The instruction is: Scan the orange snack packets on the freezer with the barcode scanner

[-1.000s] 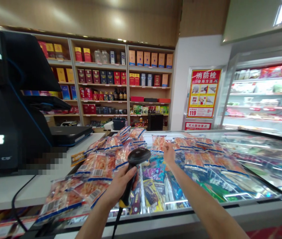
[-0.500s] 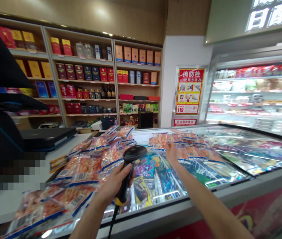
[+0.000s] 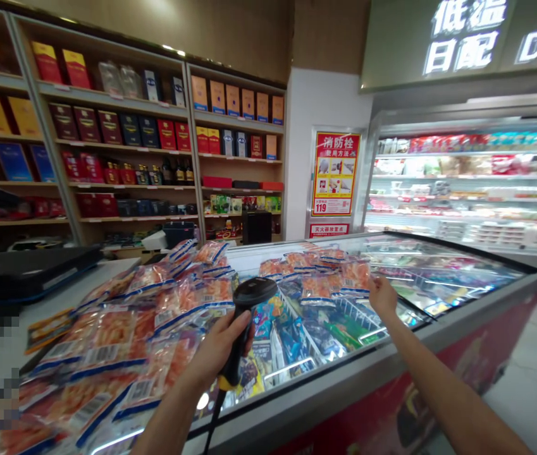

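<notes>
My left hand is wrapped round the handle of a black barcode scanner with a yellow-trimmed base, its head tilted forward over the freezer glass. A cable runs down from it. My right hand is closed at the right edge of a clear food packet, which has orange-pink contents and a blue border. The fingertips are partly hidden. More such packets lie to its left on the glass. A larger heap of the same packets spreads left of the scanner, several with barcode labels facing up.
Under the chest freezer's glass lid are coloured bags in wire baskets. A white counter with a black device stands left. Shelves of boxes line the back; a lit refrigerated display is at right.
The view has turned right. My right hand has moved rightward from among the right-hand packets to the edge of one at their right end. My left hand keeps the scanner in nearly the same pose.
</notes>
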The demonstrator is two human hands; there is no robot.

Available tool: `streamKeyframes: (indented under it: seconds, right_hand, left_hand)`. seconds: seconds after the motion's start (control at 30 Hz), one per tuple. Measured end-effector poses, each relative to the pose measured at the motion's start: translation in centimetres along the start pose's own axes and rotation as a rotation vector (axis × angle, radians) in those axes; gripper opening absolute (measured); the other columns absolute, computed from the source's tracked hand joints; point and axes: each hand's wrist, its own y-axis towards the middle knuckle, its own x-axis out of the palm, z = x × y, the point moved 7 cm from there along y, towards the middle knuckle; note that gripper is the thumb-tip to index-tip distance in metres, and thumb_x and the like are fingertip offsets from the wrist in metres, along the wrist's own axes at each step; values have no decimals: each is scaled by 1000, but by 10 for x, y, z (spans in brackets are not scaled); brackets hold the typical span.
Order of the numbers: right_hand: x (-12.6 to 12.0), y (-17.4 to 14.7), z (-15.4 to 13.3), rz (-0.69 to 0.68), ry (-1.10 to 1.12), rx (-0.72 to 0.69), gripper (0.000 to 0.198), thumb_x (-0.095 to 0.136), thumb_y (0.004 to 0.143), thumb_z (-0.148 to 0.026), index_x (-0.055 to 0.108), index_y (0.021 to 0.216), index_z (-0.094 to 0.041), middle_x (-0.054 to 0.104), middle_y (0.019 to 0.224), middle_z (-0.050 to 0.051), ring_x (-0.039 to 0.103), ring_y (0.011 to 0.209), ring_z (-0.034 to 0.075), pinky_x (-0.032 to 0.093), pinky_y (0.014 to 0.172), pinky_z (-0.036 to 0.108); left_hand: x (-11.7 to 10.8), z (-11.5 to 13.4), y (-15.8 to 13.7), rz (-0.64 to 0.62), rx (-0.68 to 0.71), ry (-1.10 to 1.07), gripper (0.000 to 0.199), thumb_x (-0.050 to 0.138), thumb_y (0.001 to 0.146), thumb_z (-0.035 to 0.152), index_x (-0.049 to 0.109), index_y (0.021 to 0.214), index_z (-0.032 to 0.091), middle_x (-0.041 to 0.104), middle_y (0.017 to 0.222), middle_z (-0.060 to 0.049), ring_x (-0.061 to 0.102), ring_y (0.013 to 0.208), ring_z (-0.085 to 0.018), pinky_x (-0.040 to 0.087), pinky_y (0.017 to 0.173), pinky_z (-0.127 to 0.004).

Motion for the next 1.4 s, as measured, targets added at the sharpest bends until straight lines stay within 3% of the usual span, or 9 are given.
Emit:
streamKeyframes:
  seconds: [0.23,0.37,0.5,0.63,0.73,0.87,1.03,1.17,1.4]
  right_hand:
    - [7,7,11,-92,-136,89,28,39,74,-31,56,87,-14,61,78,9,53,71,20,34,61,28]
    - [9,-2,-17,-58,-226,-104,31,35,76,-24,50,103,-19,55,102,8,48,92,20,34,72,32]
    - [29,-11,-36,-234,-319,-309,33,26,81,-29,52,101,-24,49,112,5,38,107,20,27,84,41]
    - [37,-4,-30,-353,-351,-266,36,23,82,-30,49,106,-24,45,118,6,34,110,23,24,85,49]
    - [34,-2,-42,-276,-328,-266,37,23,82,-29,48,107,-21,44,120,8,31,113,24,21,87,50]
    - [45,-34,-99,-212,-211,-407,36,30,79,-29,50,107,-18,44,120,9,33,112,22,20,91,44]
    - [85,-118,-194,-460,57,-544,34,33,79,-30,54,103,-18,52,111,7,43,104,18,27,88,31]
    - [106,-179,-263,-654,224,-578,32,34,79,-33,56,98,-20,58,103,5,48,96,17,32,82,26]
    - [127,-232,-340,-840,329,-543,36,35,77,-46,61,88,-24,63,86,2,54,84,16,35,71,23]
  left_hand:
    - [26,1,9,-70,10,-20,28,49,70,42,48,62,16,50,49,3,45,42,-8,35,44,-21]
    - [32,-1,11,-82,-9,-4,29,49,70,43,48,59,16,49,47,3,44,41,-8,34,44,-21]
    - [27,-7,12,-64,-22,-25,28,49,70,43,50,63,15,50,49,3,44,42,-8,34,44,-21]
    - [13,-11,9,-25,-18,-34,28,48,70,43,51,65,15,51,49,2,45,43,-8,35,45,-21]
    - [-2,-13,2,27,-53,-36,29,49,69,44,51,64,15,52,50,2,45,43,-8,35,44,-20]
    - [-24,-6,-10,91,-22,-19,30,50,68,44,50,60,16,53,50,1,46,44,-9,35,44,-21]
    - [-60,-3,-26,192,11,5,30,48,69,44,51,63,15,52,48,2,45,42,-8,36,44,-20]
    - [-91,-9,-43,315,-58,-43,29,52,66,45,49,64,16,52,48,3,45,40,-8,35,39,-19]
    - [-128,-8,-71,521,-70,-45,29,55,63,44,49,67,16,49,47,4,46,39,-8,35,37,-18]
